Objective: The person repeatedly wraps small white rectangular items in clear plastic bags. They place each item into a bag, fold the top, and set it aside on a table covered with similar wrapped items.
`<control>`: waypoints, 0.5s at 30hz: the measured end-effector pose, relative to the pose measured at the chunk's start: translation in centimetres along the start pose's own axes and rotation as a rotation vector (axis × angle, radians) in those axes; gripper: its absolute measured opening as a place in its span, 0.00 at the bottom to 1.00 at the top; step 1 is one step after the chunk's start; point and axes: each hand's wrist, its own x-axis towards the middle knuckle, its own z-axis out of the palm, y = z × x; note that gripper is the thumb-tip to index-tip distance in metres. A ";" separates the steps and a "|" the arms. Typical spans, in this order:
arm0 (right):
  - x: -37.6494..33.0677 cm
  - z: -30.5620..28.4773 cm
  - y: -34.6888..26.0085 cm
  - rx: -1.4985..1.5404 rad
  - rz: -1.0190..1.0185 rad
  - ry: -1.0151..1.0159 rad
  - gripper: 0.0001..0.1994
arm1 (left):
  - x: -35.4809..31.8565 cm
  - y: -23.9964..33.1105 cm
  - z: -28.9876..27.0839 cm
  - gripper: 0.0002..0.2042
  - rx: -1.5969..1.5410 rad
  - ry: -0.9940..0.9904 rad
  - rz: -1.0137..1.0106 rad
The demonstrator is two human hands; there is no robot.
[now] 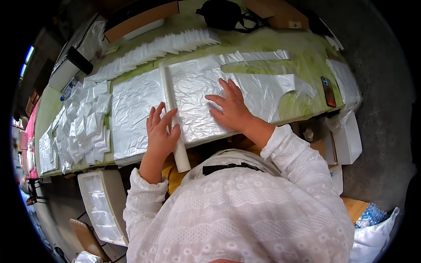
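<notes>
At the far left of the desk (302,48) I see a pile of folded bags (83,127), small white squares overlapping each other, and beyond it a row of the same folded pieces (153,48) fanned out along the back edge. Below the desk edge on the left stands a white bin (103,206) on the floor.

Next comes a flat stack of crinkled sheets (131,114), lying square to the near edge. Just right of it a white roller (173,118) lies across the desk from back to front, its near end sticking out past the edge. My left hand (160,131) rests on that roller with fingers spread and thumb hooked over its right side; it is open and pressing, not closed round anything.

To the right of the roller lies the bag (197,92) I am working on, a white plastic carrier spread flat, its handle loops (263,65) stretching away to the right. My right hand (230,107) lies flat on it, palm down, fingers splayed, gripping nothing.

Further right a phone (328,92) lies near the desk's corner, and more white plastic (346,85) hangs over that end. A black pouch (223,15) sits at the back. White boxes (346,140) stand under the right end.
</notes>
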 end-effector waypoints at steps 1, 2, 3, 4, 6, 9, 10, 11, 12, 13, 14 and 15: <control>1.2 0.3 0.1 -0.041 0.033 -0.065 0.22 | -0.3 -0.5 0.1 0.25 -0.032 0.005 -0.006; 2.4 1.0 0.3 -0.055 0.077 -0.144 0.24 | -0.5 -0.9 0.2 0.25 -0.063 0.010 -0.012; 3.6 1.6 0.3 -0.051 0.092 -0.151 0.24 | -0.7 -1.4 0.3 0.25 -0.094 0.013 -0.020; 4.8 2.1 -0.1 -0.042 0.098 -0.158 0.25 | -0.9 -1.6 0.1 0.25 -0.081 0.026 -0.019; 7.5 3.1 -0.9 -0.093 0.163 -0.237 0.29 | -1.0 -1.6 0.1 0.25 -0.113 0.037 -0.012; 10.9 4.3 -1.5 -0.150 0.234 -0.313 0.35 | -1.0 -1.5 0.0 0.25 -0.121 0.061 -0.010; 11.6 4.6 -1.7 -0.147 0.259 -0.319 0.38 | -1.0 -1.4 0.0 0.25 -0.117 0.069 -0.009; 11.6 5.0 -1.8 -0.122 0.222 -0.295 0.37 | -1.0 -1.3 0.0 0.25 -0.113 0.076 -0.008; 11.4 5.5 -1.7 -0.096 0.189 -0.271 0.37 | -1.1 -1.4 0.0 0.26 -0.133 0.057 -0.020; 11.3 5.7 -2.3 -0.064 0.150 -0.246 0.36 | -1.2 -1.3 -0.1 0.27 -0.176 0.089 -0.043; 10.3 6.0 -3.2 0.008 0.012 -0.173 0.35 | -1.3 -1.1 -0.2 0.27 -0.220 0.121 -0.064; 9.2 5.8 -4.7 0.159 -0.130 -0.113 0.35 | -1.3 -1.1 -0.3 0.28 -0.265 0.156 -0.085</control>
